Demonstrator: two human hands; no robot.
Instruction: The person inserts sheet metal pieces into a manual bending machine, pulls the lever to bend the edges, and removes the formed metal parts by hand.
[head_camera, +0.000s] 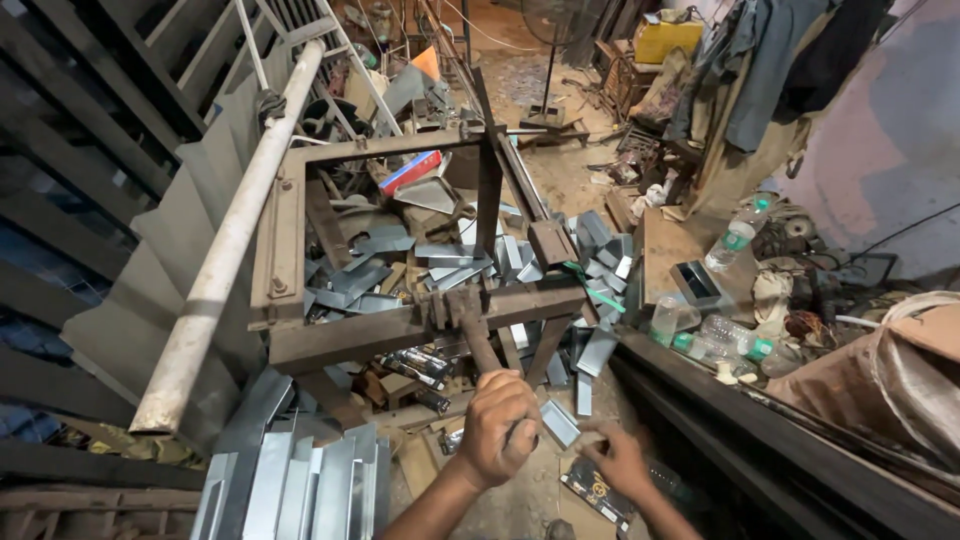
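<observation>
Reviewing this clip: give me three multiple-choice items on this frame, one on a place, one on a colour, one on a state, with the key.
1. Where does the stack of folded metal sheets lie?
A. lower left, below the white pipe
B. on top of the rusty frame
C. on the wooden board at right

2. What colour are the caps of the plastic bottles at right?
A. red
B. green
C. black

3. How is the left hand?
A. flat and open on the floor
B. closed around a handle by the rusty frame
C. out of view

Key: 1 A, the sheets sit under the pipe's lower end. 2 B, green caps show. 3 B, the fingers wrap the handle, while the right hand is by a small metal piece.
</observation>
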